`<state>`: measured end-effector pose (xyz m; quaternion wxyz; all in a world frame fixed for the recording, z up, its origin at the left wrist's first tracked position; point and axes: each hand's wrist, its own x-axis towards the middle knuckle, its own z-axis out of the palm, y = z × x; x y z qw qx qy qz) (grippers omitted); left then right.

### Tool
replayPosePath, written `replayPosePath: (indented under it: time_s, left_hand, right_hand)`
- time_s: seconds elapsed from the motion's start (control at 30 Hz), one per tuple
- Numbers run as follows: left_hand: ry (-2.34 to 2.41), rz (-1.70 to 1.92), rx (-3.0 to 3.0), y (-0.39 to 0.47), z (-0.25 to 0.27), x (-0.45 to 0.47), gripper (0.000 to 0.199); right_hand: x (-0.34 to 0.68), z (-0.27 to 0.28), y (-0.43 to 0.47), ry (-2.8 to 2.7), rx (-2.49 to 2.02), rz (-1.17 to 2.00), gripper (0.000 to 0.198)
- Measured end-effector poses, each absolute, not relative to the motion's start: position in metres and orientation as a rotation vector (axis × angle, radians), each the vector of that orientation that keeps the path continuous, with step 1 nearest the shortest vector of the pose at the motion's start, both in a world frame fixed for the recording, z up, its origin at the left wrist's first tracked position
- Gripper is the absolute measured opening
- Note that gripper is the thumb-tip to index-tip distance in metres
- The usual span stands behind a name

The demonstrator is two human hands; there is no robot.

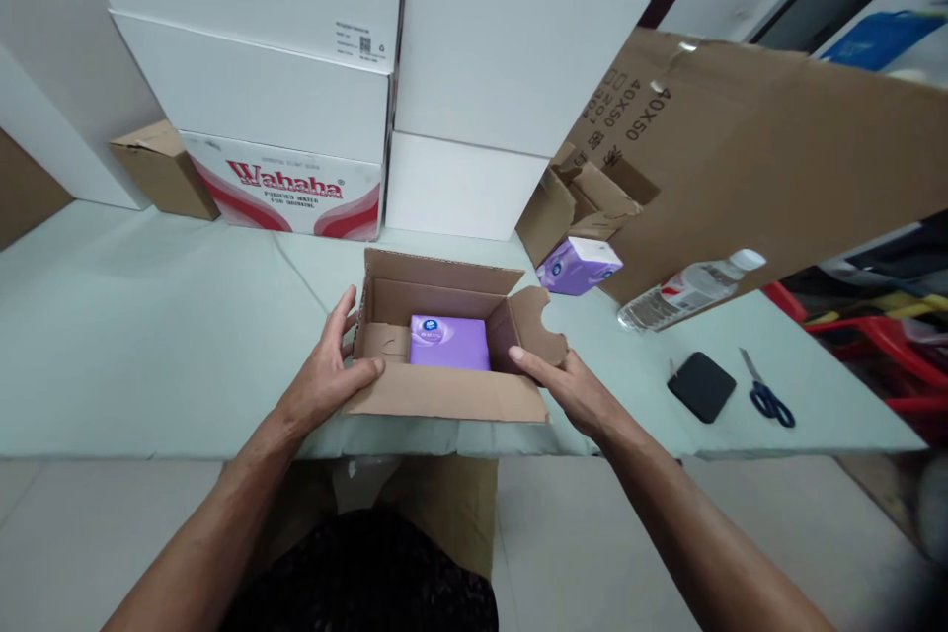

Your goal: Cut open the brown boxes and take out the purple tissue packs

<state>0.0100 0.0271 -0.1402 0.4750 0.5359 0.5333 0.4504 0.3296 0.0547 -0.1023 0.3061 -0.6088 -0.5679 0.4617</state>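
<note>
An open cardboard box (451,393) sits near the table's front edge, its flaps raised or folded outward. Inside lies a purple tissue pack (448,344) with a blue round logo, toward the right part of the box. My left hand (326,367) grips the box's left end, thumb over the near corner and fingers along the outside. On the right end, my right hand (570,385) holds the side flap, its thumb on the inner face; the other fingers are mostly hidden behind the flap.
White cartons, one a Wahaba water carton (296,193), stand behind. Right of the box are another purple tissue pack (578,265), an open small carton (574,207), a water bottle (688,291), a black square pouch (701,386) and scissors (766,395). A small brown box (167,173) is far left.
</note>
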Motion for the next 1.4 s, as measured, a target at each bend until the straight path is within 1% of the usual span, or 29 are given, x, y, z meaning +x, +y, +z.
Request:
replayPosePath:
  time_s: [0.07,0.23,0.47,0.7,0.8,0.93,1.07,1.17,1.27,1.33,1.4]
  left_hand:
    - [1.278,1.108,1.284,0.027,-0.14,0.011,0.116]
    - [1.178,1.094,1.273,0.029,-0.139,0.014,0.107]
    - [1.161,1.041,1.386,0.029,-0.141,0.009,0.105]
    - [1.17,1.041,1.395,0.032,-0.142,0.008,0.101]
    - [1.13,1.029,1.423,0.035,-0.141,0.005,0.103]
    - [1.124,1.053,1.402,0.043,-0.141,0.0,0.104]
    - [1.142,1.056,1.429,0.046,-0.141,0.0,0.106]
    - [1.149,1.05,1.451,0.046,-0.14,0.001,0.106]
    - [1.124,1.053,1.39,0.043,-0.139,0.0,0.105]
    - [1.15,1.057,1.376,0.04,-0.137,-0.002,0.103]
    - [1.238,1.087,1.368,0.035,-0.133,-0.003,0.1]
  right_hand:
    - [0.332,-0.103,0.053,-1.564,-1.595,1.234,0.065]
    - [0.328,-0.11,0.056,-1.476,-1.588,1.153,0.073]
    - [0.324,-0.116,0.065,-1.46,-1.59,1.086,0.076]
    - [0.321,-0.117,0.066,-1.484,-1.578,1.078,0.073]
    - [0.32,-0.116,0.069,-1.48,-1.593,1.056,0.073]
    - [0.321,-0.114,0.068,-1.468,-1.581,1.105,0.077]
    - [0.32,-0.114,0.064,-1.443,-1.633,1.144,0.075]
    - [0.321,-0.113,0.064,-1.423,-1.653,1.163,0.078]
    - [0.328,-0.099,0.061,-1.527,-1.611,1.235,0.075]
    - [0.334,-0.079,0.053,-1.622,-1.603,1.081,0.071]
    - [0.333,-0.053,0.041,-1.621,-1.563,0.727,0.064]
